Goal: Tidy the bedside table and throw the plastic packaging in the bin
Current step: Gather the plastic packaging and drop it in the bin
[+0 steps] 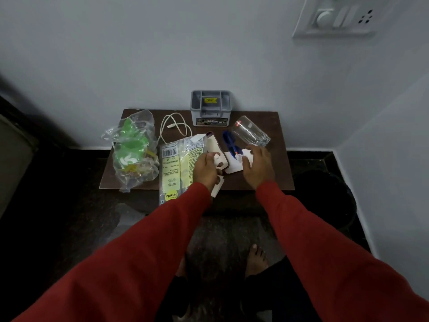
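On the brown bedside table (274,180) lie a clear plastic bag with green print (131,149) at the left and a yellow printed plastic packet (176,166) that hangs over the front edge. My left hand (206,169) grips a white folded card or paper piece (218,173) at the table's middle. My right hand (257,166) rests curled on a white paper (234,168) beside a blue object with an orange tip (229,142). What lies under the right palm is hidden.
A grey compartment box (210,108) stands at the back against the wall. A white USB cable (174,126) lies coiled behind the yellow packet. A clear glass (251,133) lies on its side at the right. A dark bin (325,201) stands right of the table.
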### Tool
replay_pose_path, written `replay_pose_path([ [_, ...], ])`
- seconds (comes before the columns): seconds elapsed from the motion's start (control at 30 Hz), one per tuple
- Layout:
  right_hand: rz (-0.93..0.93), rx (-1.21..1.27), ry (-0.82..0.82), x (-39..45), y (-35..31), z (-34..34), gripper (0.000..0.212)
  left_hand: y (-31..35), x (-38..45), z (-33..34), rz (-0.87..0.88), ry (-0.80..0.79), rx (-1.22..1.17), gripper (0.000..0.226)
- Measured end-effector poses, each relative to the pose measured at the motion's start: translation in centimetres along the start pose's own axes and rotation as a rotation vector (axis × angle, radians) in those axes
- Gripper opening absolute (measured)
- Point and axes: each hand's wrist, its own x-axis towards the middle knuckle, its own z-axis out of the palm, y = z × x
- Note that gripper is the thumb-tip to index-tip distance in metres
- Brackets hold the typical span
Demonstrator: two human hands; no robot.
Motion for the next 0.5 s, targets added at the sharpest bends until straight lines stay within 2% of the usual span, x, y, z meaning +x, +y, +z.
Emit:
replay_pose_path([
  [0.07, 0.1, -0.187, -0.135, 0.7, 0.9, 0.3, 0.041, -0.2, 0.1, -1.3, 0.006, -0.027, -0.025, 0.03],
  [0.17, 0.115, -0.282, -0.203, 1.6, 1.8, 0.6, 0.03, -0.2, 0.0, -2.9, 0.043, -0.041, -0.046, 0.029],
  [0.27, 0.107, -0.196, -0.147, 1.8, 1.9, 0.5, 0.015, -0.1, -0.2, -4.1, 0.075, -0.068, -0.047, 0.027],
  [0.37, 0.074, 0.016, -0.008, 1.1, 0.5, -0.2, 0.008, -0.1, -0.2, -4.9, 0.066, -0.089, -0.097, 0.029],
  [0.5, -0.107, 0.175, -0.048, -0.1, -4.0, -0.4, 0.004, 0.3, -0.6, -4.9, 0.0, -0.082, -0.22, 0.038],
])
